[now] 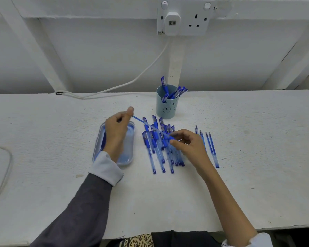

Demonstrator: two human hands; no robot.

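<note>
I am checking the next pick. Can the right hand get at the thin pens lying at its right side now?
Probably yes: the thin pens lie bare on the table just beside the right hand, nothing between. But it pinches a pen shared with the left hand.

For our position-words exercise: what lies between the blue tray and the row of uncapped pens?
In the head view, a pile of capped blue pens lies there, partly under the right hand, which pinches one pen.

The cup (166, 107) is matt plastic. In front of it, the lifted pen (150, 126) and loose pens (161, 145) are clear glossy plastic with blue, possibly rubber, grips. Front-left of it the tray (129, 139) gleams smooth; the table (239, 175) is rough.
</note>
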